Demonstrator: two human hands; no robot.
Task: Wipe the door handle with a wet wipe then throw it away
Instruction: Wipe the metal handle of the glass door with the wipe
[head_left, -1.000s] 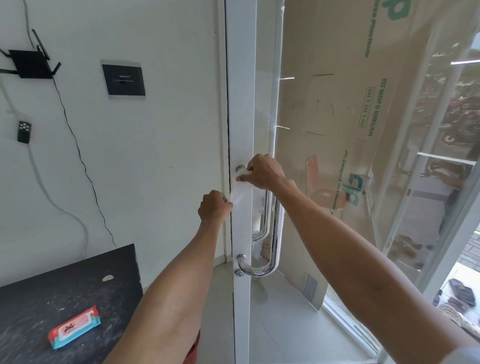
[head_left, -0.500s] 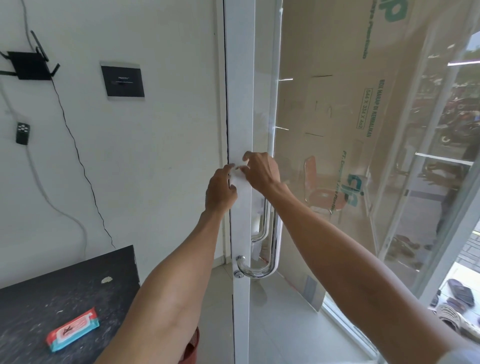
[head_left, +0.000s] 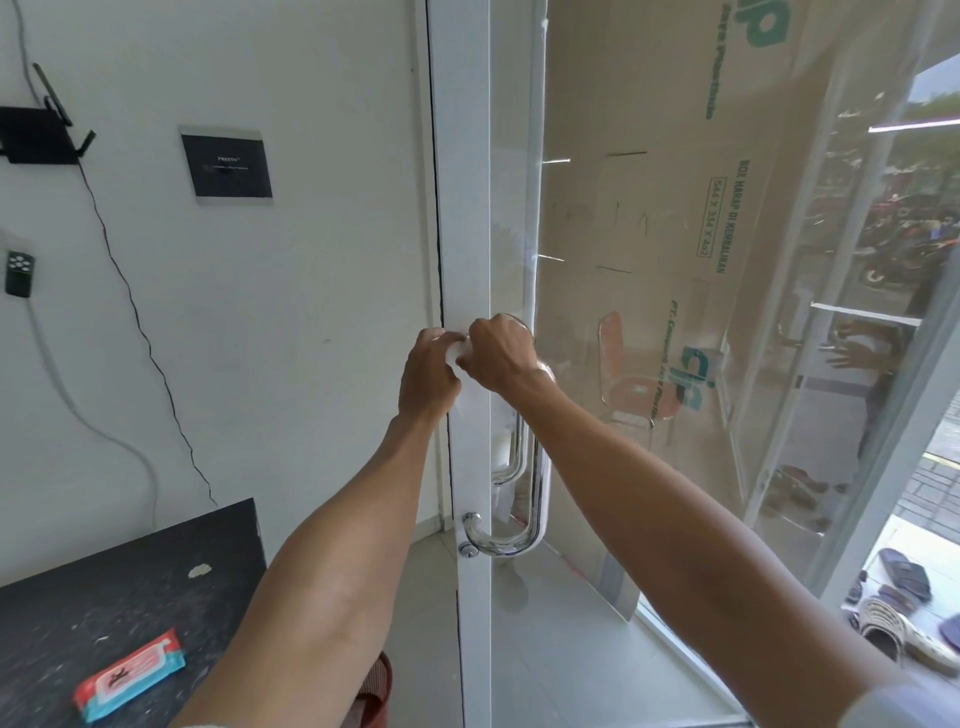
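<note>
White wall (head_left: 311, 312) on the left, a white door frame (head_left: 465, 208) down the middle and a glass door (head_left: 649, 312) on the right make up the scene. On that frame sits the door handle (head_left: 537, 499), a chrome U-shaped pull whose lower bend curves back to a round mount just above a small lock cylinder (head_left: 468, 551); its upper end is hidden behind the hands. A wet wipe (head_left: 460, 349), white and crumpled, shows as a small patch between the two hands at the top of the handle, against the frame. The right hand (head_left: 501, 358) is closed around the top of the handle with the wipe under its fingers, knuckles toward the camera. The left hand (head_left: 428, 371) is curled just beside it, fingertips pinching the wipe's left edge; the two hands touch.

Both bare forearms reach up from the bottom of the view. Behind the glass leans a large sheet of cardboard (head_left: 675, 182) with green print, and sandals (head_left: 904, 613) lie on the floor outside at the lower right. Low on the left stands a dark table (head_left: 78, 623), scuffed with pale marks, bearing a pack of wipes (head_left: 130, 675) in red and light blue near its front edge. A red bin (head_left: 376, 696) peeks out below the left forearm, between table and frame. Higher on the wall hang a black router (head_left: 36, 140) with antennas, a dark wall plate (head_left: 227, 165), a small remote (head_left: 20, 273) and a black cable (head_left: 140, 332) running down toward the table
</note>
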